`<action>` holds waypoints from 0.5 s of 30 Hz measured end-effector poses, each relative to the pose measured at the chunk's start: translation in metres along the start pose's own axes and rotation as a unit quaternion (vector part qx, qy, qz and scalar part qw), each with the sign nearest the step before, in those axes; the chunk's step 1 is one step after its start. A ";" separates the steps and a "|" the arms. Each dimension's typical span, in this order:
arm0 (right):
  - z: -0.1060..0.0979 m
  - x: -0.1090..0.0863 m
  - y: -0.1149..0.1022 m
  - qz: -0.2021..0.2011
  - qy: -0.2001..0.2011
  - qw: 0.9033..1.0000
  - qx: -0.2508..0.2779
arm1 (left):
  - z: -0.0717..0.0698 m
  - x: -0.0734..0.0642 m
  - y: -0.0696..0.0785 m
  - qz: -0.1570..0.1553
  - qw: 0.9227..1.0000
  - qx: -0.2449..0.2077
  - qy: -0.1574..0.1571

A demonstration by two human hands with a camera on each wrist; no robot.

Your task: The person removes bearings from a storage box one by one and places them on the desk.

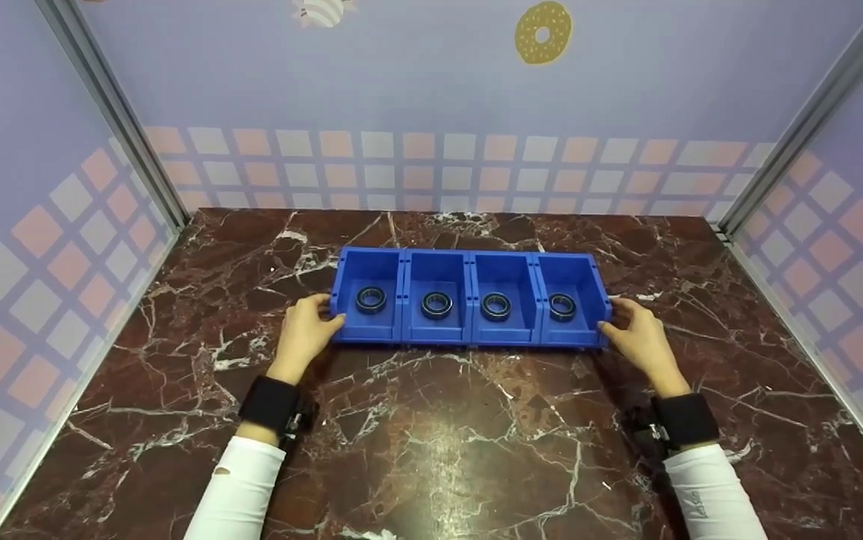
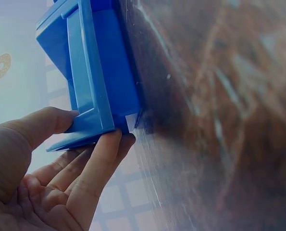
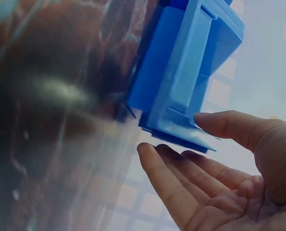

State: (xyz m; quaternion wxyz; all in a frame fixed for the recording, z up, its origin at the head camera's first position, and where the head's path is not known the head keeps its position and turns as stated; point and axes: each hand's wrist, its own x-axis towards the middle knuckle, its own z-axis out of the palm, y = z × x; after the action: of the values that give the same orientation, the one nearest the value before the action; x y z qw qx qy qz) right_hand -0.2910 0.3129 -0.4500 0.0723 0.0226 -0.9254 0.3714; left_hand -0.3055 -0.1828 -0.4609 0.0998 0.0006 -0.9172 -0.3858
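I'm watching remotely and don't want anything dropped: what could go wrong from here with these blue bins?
1. Uneven hold: the left hand pinches one end of the blue bins, but the right hand has its index fingertip apart from the other end, which might slip if lifted.
2. Sliding contents: a black ring lies in each bin with no fastening visible, so a tilt could shift them.

Left forearm (image 1: 240, 487): white-sleeved, reaching forward, angled inward. Left wrist (image 1: 269, 402): black-banded. Left hand (image 1: 304, 330): thumb opposed to fingers in a pinch. Right forearm (image 1: 714, 491): white-sleeved, reaching forward, angled inward. Right wrist (image 1: 687, 420): black-banded. Right hand (image 1: 639, 337): thumb opposite near-straight fingers, tips apart; firmness of hold unclear.
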 end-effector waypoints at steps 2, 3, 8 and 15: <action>-0.002 -0.002 -0.003 -0.012 0.014 1.000 -0.008 | 0.000 0.000 0.000 0.000 1.000 -0.001 -0.001; -0.003 -0.003 -0.005 -0.019 0.022 1.000 -0.013 | 0.000 0.000 0.000 0.000 1.000 -0.001 -0.001; -0.006 -0.008 -0.014 -0.040 0.048 0.998 -0.029 | -0.001 0.000 0.001 -0.004 1.000 -0.009 -0.007; -0.008 -0.013 -0.032 -0.054 0.059 0.996 -0.026 | -0.002 -0.001 0.002 -0.004 1.000 -0.011 -0.006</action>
State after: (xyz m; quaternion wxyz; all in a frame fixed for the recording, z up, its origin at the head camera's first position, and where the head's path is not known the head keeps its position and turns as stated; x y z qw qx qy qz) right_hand -0.2736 0.2954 -0.4242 0.1474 0.0483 -0.9263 0.3434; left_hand -0.3044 -0.1828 -0.4580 0.0926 0.0007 -0.9134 -0.3963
